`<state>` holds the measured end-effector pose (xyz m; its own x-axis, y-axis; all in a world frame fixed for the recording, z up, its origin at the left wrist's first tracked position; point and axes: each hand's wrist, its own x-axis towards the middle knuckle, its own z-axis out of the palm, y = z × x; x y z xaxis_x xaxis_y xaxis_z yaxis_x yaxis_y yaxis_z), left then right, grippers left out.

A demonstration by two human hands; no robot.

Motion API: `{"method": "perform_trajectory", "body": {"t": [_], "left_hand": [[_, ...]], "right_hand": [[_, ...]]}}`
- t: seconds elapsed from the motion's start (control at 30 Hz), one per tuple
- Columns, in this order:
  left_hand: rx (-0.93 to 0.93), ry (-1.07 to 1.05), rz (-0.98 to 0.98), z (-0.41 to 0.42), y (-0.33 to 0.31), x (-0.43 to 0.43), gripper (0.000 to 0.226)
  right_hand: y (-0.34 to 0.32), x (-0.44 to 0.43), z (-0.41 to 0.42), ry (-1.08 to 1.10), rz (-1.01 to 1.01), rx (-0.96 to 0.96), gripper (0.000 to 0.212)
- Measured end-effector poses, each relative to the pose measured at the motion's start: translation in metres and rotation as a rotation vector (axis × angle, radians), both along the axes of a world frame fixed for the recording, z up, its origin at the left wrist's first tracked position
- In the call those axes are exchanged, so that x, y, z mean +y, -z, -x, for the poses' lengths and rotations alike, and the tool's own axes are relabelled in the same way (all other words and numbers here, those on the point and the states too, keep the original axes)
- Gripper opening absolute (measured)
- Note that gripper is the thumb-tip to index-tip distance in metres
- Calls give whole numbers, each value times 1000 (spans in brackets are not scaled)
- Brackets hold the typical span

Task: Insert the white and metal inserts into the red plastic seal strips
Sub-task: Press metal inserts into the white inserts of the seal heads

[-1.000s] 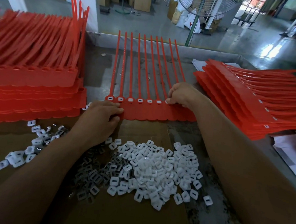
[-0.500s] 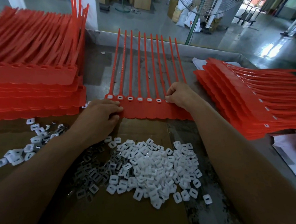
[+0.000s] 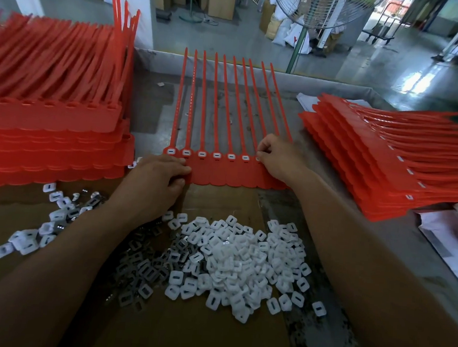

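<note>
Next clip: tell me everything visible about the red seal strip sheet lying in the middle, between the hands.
The middle sheet is glossy red plastic: a flat band with a scalloped near edge and ten thin tails pointing away. It lies flat, tails on the grey table, near edge on cardboard. Six heads hold white inserts. The left hand rests on its left near corner; the right hand pinches at the seventh head.
</note>
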<state>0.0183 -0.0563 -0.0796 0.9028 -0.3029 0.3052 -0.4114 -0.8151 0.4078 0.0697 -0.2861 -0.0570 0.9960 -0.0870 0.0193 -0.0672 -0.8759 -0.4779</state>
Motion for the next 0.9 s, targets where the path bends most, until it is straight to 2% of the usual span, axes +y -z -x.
{"method": "perform_trajectory", "body": {"t": [0.1,0.2,0.33,0.4,0.47,0.57,0.8,0.9], "left_hand": [[-1,-5,7,0,0,-1,30],[1,-6,5,1,-1,-1,31],[-5,-8,6,1,0,-1,31],[1,-8,-3,1,-1,-1,31],[7,-7,-15,0,-1,-1,32],[10,-6,-14,0,0,-1,32],[-3,0,-22,2,0,-1,32],[-9,3,-19,3,0,-1,32]], "right_hand": [[0,-4,4,-39,-61,5,7],[-5,-9,13,-83,-151,46,9],[-14,-5,33,-156,-106,-2,19],[-18,1,47,-214,-111,-31,15],[-22,10,61,-307,-150,20,9],[-25,18,74,-398,-174,100,13],[-23,14,86,-446,-181,179,6],[-22,14,89,-507,-165,183,10]]}}
